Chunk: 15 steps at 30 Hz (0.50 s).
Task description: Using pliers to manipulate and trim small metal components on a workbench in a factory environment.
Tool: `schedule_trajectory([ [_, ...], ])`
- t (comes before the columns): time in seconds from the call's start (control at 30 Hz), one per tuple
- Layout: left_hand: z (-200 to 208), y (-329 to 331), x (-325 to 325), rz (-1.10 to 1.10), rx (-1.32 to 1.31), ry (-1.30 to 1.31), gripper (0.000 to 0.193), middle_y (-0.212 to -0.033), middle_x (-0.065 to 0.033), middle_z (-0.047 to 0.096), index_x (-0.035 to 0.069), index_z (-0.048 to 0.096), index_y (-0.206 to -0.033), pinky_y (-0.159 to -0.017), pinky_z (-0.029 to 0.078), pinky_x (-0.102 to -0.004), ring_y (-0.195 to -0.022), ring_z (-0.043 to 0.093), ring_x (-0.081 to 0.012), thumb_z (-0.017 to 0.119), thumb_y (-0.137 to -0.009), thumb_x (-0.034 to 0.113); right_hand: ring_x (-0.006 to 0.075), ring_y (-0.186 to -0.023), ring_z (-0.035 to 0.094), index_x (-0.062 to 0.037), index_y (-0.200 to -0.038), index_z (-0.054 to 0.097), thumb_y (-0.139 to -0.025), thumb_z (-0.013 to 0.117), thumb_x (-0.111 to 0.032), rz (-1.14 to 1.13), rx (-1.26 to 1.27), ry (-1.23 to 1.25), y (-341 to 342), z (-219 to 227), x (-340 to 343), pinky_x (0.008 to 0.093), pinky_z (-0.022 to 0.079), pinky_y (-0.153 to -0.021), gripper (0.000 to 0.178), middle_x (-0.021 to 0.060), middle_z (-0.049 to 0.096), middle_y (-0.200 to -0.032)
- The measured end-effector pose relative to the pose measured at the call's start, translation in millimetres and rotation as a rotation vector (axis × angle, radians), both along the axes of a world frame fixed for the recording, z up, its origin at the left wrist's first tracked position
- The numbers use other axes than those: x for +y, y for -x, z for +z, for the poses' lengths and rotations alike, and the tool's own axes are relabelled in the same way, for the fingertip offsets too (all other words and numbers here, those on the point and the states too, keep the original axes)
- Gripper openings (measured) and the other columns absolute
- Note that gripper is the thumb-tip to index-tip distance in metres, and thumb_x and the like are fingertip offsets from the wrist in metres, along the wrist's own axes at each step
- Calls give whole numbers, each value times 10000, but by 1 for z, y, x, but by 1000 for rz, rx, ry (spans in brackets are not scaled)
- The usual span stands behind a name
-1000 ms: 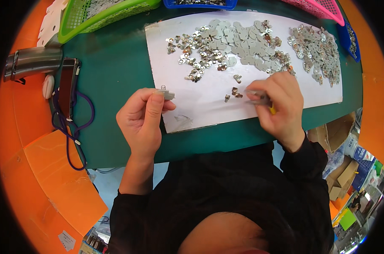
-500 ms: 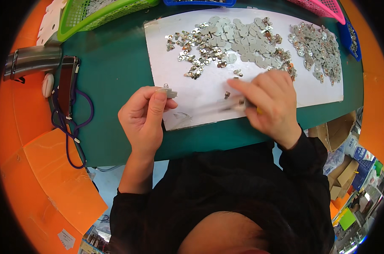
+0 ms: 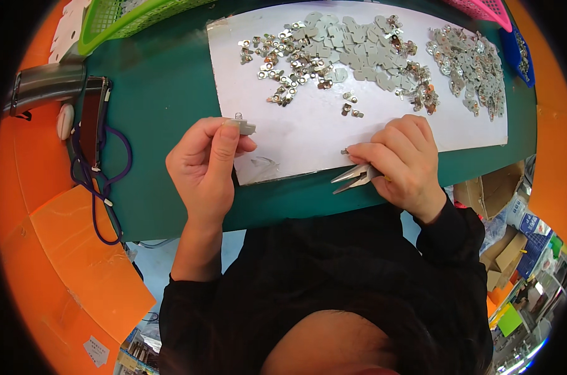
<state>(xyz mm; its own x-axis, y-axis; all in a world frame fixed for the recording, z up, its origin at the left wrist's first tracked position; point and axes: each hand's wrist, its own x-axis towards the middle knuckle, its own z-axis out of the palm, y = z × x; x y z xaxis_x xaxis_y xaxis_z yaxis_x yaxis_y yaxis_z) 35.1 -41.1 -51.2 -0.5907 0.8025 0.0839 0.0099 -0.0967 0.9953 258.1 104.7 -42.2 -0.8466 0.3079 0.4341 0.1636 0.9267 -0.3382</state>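
Note:
In my left hand [image 3: 201, 165], thumb and fingers pinch a small grey plastic part [image 3: 248, 128]. A thin coil spring [image 3: 238, 116] stands up from its top. My right hand [image 3: 403, 165] is closed around needle-nose pliers [image 3: 356, 177], whose jaws point left, slightly apart, over the front edge of the white sheet [image 3: 296, 140]. A tiny metal piece [image 3: 345, 151] shows at the tip of my right index finger. Beyond that hand lie a few loose metal clips [image 3: 347, 109]. Its thumb is mostly hidden.
Piles of metal clips [image 3: 286, 75], grey flat plates [image 3: 365, 53] and silvery parts [image 3: 468, 69] cover the sheet's far side. Green [image 3: 140, 28], pink [image 3: 493, 11] and blue [image 3: 521, 62] baskets stand behind. A dark phone-like object [image 3: 95, 122] with a purple cord lies left.
My right hand has drawn slightly nearer me, and the pliers have swung lower and now look sharp. A clip that lay apart near the right fingers is gone from its spot. Left hand keeps its pinch.

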Motion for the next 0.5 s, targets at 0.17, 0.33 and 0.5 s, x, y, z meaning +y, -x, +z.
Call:
schedule_trajectory([
  [0.17, 0, 0, 1, -8, 10, 9, 174, -815, -53, 684, -42, 672, -955, -682, 529, -230, -724, 654, -99, 615, -983, 120, 215, -723, 543, -110, -878, 701, -630, 749, -60, -4, -9, -34, 4, 1, 2, 358, 420, -719, 258, 7, 537, -748],
  [0.33, 0, -1, 2, 0, 9, 10, 172, -806, -52, 683, -43, 670, -953, -677, 525, -229, -727, 654, -99, 618, -981, 119, 216, -742, 557, -110, -887, 691, -612, 718, -26, -8, -24, -55, 5, 3, 3, 361, 432, -737, 289, 10, 555, -766],
  [0.5, 0, -1, 1, -6, 12, 15, 168, -802, -51, 680, -44, 668, -953, -678, 526, -230, -727, 656, -101, 619, -980, 114, 231, -753, 565, -105, -895, 678, -594, 702, -3, -15, -5, -39, 6, -1, 4, 374, 436, -744, 319, 14, 564, -779],
])
